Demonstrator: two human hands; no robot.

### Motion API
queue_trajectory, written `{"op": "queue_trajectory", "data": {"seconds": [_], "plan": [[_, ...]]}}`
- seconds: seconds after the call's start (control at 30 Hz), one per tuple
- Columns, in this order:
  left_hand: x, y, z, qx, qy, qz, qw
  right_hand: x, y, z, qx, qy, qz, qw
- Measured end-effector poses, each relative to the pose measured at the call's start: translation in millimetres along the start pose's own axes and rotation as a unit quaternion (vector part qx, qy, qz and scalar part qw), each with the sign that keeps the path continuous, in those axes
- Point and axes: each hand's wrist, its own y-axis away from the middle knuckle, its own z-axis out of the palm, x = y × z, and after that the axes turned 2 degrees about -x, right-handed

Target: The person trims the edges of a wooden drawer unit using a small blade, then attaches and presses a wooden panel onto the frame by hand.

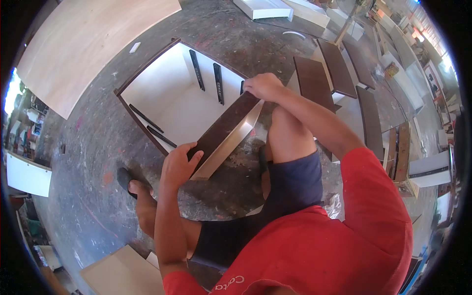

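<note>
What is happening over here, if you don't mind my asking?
A person in a red shirt has both hands on a long dark brown panel: the left hand at its near end, the right hand at its far end. Whether they are gripping or pressing is unclear. The panel lies along one side of an open white cabinet with black rails inside. More dark brown panels are to the right.

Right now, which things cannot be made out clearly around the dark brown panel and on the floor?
All in the head view:
Dark brown panel: its underside is hidden by the panel itself.
Black strip: partly hidden, apparently by the right hand.
Large wooden sheet: cut off by the top edge.
Tan board: cut off by the lower edge.
Far-left clutter: too small and blurred.
</note>
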Motion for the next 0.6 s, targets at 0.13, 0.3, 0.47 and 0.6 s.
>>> {"op": "queue_trajectory", "data": {"seconds": [0.13, 0.3, 0.47, 0.6], "plan": [[0.8, -3.9, -4.8, 0.004, -0.029, -0.004, 1.000, -17.7, 3.6, 24.7, 0.003, 0.025, 0.003, 1.000], [-2.0, -9.5, -11.1, 0.004, 0.006, -0.055, 0.998, -16.3, 3.2, 18.7, 0.049, -0.020, -0.010, 0.999], [1.7, -11.5, -26.4, -0.001, 0.002, -0.100, 0.995, -69.2, 8.8, 24.4, 0.034, -0.037, -0.014, 0.999], [-28.3, -23.1, -19.4, 0.050, 0.051, -0.097, 0.993, -181.1, 13.2, 29.7, -0.044, -0.087, -0.076, 0.992]]}}
